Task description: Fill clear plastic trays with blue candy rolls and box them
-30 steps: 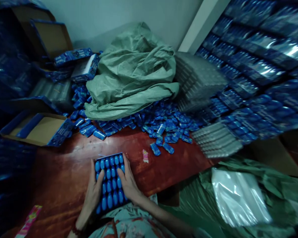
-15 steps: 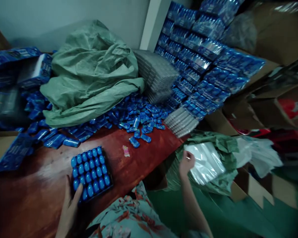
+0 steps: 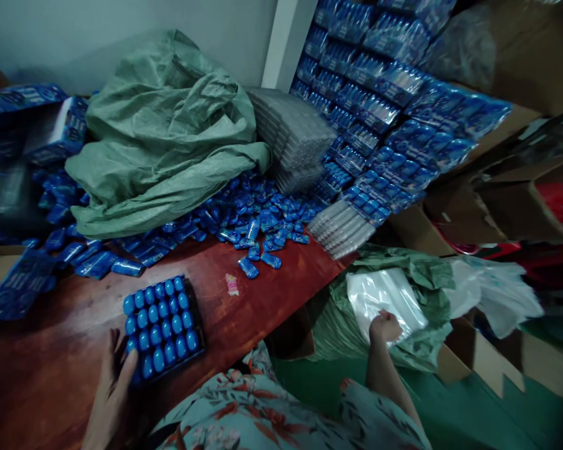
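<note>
A dark tray [image 3: 197, 334] filled with rows of rounded blue plastic containers [image 3: 163, 309] sits on the red-brown tabletop. My left hand [image 3: 110, 378] is at its near left corner, thumb and fingers apart, with the thumb tip against the end of the row. Off the table's right side, a stack of clear plastic bags [image 3: 380, 290] lies on a green woven sack [image 3: 328, 319]. My right hand [image 3: 385, 326] is over the near edge of the bags with its fingers curled in. Whether a bag is pinched in those fingers is hidden.
Loose blue packets [image 3: 267, 225] spread across the back, partly under a crumpled green sack [image 3: 169, 137]. Clear moulded trays [image 3: 291, 134] are stacked beside filled blue packs [image 3: 370, 112]. A pink wrapper [image 3: 232, 284] lies mid-table. Open cardboard boxes [image 3: 525, 206] stand at right.
My right hand has moved from the left edge of the bag stack to its near edge, fingers now curled. My left hand stays beside the tray. The view has shifted slightly.
</note>
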`<state>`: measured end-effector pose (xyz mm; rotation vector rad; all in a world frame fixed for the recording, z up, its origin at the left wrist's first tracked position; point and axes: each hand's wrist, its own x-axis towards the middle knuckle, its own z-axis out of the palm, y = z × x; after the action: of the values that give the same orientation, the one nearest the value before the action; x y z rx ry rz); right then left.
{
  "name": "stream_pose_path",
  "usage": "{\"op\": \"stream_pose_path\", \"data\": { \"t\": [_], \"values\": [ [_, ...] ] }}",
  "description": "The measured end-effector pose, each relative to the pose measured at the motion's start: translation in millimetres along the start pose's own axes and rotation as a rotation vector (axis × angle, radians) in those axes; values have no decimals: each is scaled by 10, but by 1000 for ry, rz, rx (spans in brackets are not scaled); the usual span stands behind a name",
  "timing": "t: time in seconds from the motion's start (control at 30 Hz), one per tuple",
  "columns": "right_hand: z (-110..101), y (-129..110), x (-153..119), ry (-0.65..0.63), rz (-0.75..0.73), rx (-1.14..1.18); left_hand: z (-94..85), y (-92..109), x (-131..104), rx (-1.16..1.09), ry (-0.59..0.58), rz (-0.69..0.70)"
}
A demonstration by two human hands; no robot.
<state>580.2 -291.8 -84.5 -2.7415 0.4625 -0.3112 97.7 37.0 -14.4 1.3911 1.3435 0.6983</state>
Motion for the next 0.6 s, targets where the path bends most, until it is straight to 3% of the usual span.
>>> {"op": "stream_pose_path", "data": {
  "t": [0.1,0.17,0.4,0.5,0.6],
  "values": [
    [-125,-152,40,-69,-21,-2,-84,185,4,67,138,36],
    [-193,-234,18,-88,-71,-7,-120,306,45,82,203,136],
    [-228,-160,-237,-129,63,-93,-79,473,245,193,155,484],
    [-264,-177,-283,-135,54,-94,-44,456,237,244,163,529],
    [-402,-336,-232,-154,-47,-60,-13,426,195,255,165,554]
  ]
}}
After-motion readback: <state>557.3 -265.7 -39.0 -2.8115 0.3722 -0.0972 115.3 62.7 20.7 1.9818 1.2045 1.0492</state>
